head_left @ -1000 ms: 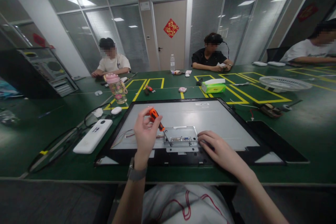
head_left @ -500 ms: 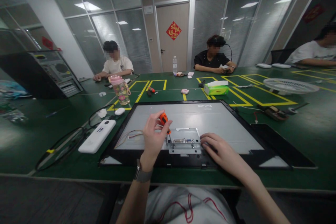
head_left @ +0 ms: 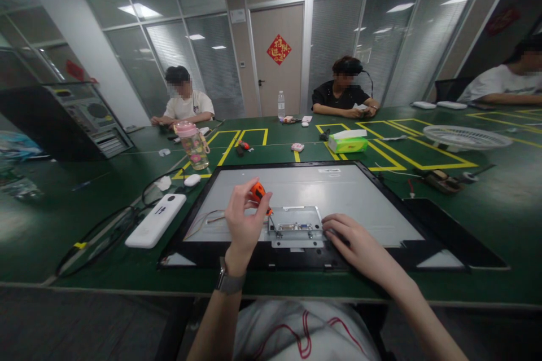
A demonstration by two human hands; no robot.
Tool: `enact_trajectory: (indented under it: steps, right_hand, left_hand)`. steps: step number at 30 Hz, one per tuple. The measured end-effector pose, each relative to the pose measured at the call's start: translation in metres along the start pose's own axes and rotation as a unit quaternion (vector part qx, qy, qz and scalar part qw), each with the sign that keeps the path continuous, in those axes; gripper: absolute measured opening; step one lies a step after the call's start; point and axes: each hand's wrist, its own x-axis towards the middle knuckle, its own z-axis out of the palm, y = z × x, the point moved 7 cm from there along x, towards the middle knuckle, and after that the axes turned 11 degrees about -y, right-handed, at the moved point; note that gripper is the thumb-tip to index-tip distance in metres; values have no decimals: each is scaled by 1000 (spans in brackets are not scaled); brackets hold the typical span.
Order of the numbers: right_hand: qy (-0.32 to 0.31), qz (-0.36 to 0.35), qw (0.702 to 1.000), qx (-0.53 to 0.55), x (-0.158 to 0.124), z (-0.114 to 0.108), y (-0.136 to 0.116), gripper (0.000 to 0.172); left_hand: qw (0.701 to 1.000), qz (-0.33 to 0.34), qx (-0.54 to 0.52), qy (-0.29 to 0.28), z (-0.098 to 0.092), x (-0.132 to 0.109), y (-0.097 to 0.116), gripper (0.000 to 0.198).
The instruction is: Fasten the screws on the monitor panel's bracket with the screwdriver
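A screwdriver with an orange and black handle is gripped in my left hand. It leans, its shaft pointing down to the left end of a metal bracket with a row of connector ports. Whether the tip sits in a screw cannot be made out. My right hand lies at the bracket's right edge, fingers stretched out and fingertips touching it; its thumb is partly hidden. Beneath both hands is a flat display panel with a black frame, lying back side up. Thin wires lie on its left part.
Left of the panel are a white power bank, a black cable and a pink-lidded bottle. A black slab lies right. Beyond stand a tissue pack and a computer case. Several people sit across the table.
My left hand has shifted slightly left, and the screwdriver handle leans further left. The tip stays near the bracket's left end. My right hand stays at the bracket's edge.
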Motion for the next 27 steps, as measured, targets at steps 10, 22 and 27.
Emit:
enact_trajectory:
  steps: [10,22,27]
  right_hand:
    - [69,-59,994,-66,-3,-11,-9,20]
    - [-80,-276,937,-200,70,28,-82,13]
    - [-69,-289,933,-202,74,31,-81,12]
  left_hand:
    - [998,11,1,60,-6,-3,2,32]
    - [988,-14,35,151,-25,-9,-4,32]
    - [989,-12,22,149,-25,-8,-1,31]
